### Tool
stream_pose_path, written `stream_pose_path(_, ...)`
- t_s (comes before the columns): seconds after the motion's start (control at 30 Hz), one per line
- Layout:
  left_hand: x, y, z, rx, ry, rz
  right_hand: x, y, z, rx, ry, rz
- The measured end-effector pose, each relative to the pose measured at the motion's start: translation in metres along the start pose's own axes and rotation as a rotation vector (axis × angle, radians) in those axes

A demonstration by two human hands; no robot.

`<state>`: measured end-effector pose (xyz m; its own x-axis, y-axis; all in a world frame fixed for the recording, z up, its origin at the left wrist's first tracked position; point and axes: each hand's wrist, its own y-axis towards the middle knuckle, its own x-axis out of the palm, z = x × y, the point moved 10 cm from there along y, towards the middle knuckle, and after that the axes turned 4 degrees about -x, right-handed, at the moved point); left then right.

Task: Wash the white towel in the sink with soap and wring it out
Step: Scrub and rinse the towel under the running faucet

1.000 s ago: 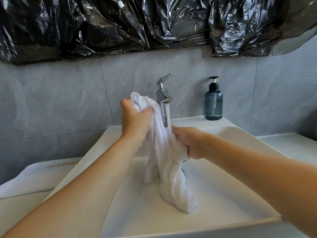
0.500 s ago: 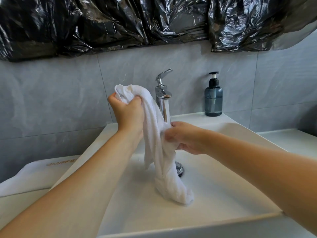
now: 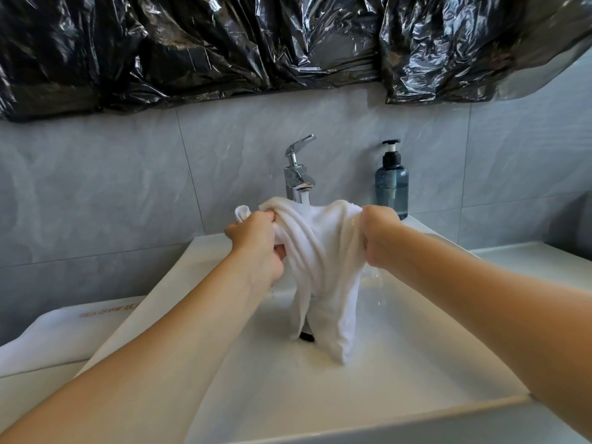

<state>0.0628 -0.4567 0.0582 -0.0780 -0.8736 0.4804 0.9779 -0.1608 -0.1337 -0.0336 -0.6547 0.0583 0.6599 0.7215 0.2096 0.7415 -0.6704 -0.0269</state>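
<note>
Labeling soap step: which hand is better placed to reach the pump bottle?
Right, likely. The right hand grips the towel just in front of the soap bottle. The left hand holds the towel's other end, left of the faucet.

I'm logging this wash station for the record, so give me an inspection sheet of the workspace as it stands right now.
Surface: white rectangular sink, wet, drain partly hidden behind the towel.
Job's things: white towel held spread under the chrome faucet, water running onto it, lower end hanging into the basin; blue pump soap bottle upright at the back right rim.
Clutter: folded white cloth left of the sink.
Grippers: left hand and right hand each grip a top end of the towel.
Cables: nothing seen.
Surroundings: grey wall tiles, black plastic sheeting above.
</note>
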Motion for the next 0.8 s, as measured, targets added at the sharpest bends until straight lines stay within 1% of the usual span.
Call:
stream_pose_path(0.03,0.000,-0.001,-0.005,-0.010,0.004,0.001,-0.001,-0.002,-0.001,-0.005,-0.047,-0.004)
stream_pose_path(0.1,0.001,-0.004,-0.010,-0.014,0.014,0.004,-0.002,-0.007,0.007,0.092,-0.053,-0.059)
stream_pose_path(0.13,0.001,-0.005,-0.010,-0.013,0.016,0.005,0.003,-0.012,0.013,0.147,-0.060,-0.111)
stream_pose_path(0.17,0.000,-0.006,-0.009,-0.010,0.008,0.010,0.012,-0.017,0.015,0.144,-0.106,-0.191)
stream_pose_path(0.23,-0.002,-0.005,-0.005,0.004,-0.025,0.013,0.028,-0.018,0.014,0.041,-0.310,-0.316)
stream_pose_path(0.33,-0.006,-0.001,-0.001,0.006,-0.061,0.015,0.038,-0.019,0.005,-0.263,-0.800,-0.339)
stream_pose_path(0.37,-0.006,-0.003,-0.001,0.007,-0.071,0.007,0.043,-0.021,0.003,-0.348,-0.941,-0.375)
stream_pose_path(0.4,-0.004,-0.003,-0.001,0.007,-0.077,-0.007,0.046,-0.023,0.005,-0.408,-1.050,-0.425)
stream_pose_path(0.47,0.000,-0.003,-0.002,0.016,-0.080,-0.045,0.051,-0.023,0.014,-0.461,-1.190,-0.511)
stream_pose_path(0.53,0.005,-0.007,-0.004,0.006,-0.075,-0.080,0.052,-0.023,0.012,-0.501,-1.220,-0.505)
stream_pose_path(0.63,0.008,-0.016,-0.005,-0.032,-0.117,-0.102,0.048,-0.023,-0.006,-0.551,-1.214,-0.404)
stream_pose_path(0.7,0.010,-0.018,-0.006,-0.063,-0.082,-0.122,0.042,-0.023,-0.019,-0.533,-1.089,-0.342)
stream_pose_path(0.77,0.007,-0.016,-0.006,-0.109,-0.017,-0.118,0.033,-0.020,-0.023,-0.471,-0.882,-0.284)
stream_pose_path(0.8,0.008,-0.014,-0.006,-0.114,0.053,-0.138,0.027,-0.019,-0.022,-0.417,-0.766,-0.255)
